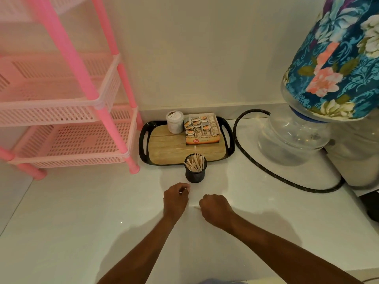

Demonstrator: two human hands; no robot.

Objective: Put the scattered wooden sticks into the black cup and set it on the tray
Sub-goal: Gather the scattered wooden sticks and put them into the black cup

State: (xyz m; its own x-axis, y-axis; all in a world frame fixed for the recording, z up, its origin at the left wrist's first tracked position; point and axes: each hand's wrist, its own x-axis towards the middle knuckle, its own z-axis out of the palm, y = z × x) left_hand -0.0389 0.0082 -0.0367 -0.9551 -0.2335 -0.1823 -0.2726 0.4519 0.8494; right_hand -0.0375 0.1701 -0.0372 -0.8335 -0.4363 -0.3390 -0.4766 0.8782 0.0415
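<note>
Leftmost, a pink plastic rack (67, 111) stands on the white counter (82, 212), clear of the work.

Tray (143, 140): black rim with handles, wood-look floor, against the back wall. It carries a white jar (174, 122) and a box of sachets (203, 129) at the back. At least two loose wooden sticks (185, 149) lie on its bare front area.

Black cup (195, 170): upright on the counter, just in front of the tray's near rim, not on it. Already holds a bundle of sticks leaning to one side.

Left hand (176, 196): fingers curled, pinching what looks like one stick (184, 191) at the fingertips, near the cup's base. Right hand (215, 207): closed down on the counter, a pale stick end (197, 208) showing at its left edge; whether it is gripped I cannot tell.

Far right: clear water bottle (293, 138) under a floral cover (336, 58), black hose (266, 167) looping across the counter.

Judgement: collection is late-stage; few sticks remain outside the cup. To do this step well: lift each stick end-first, drop it vertically into the open side of the cup, avoid nudging the leaning bundle. Clear the tray's loose sticks before placing the cup there.
</note>
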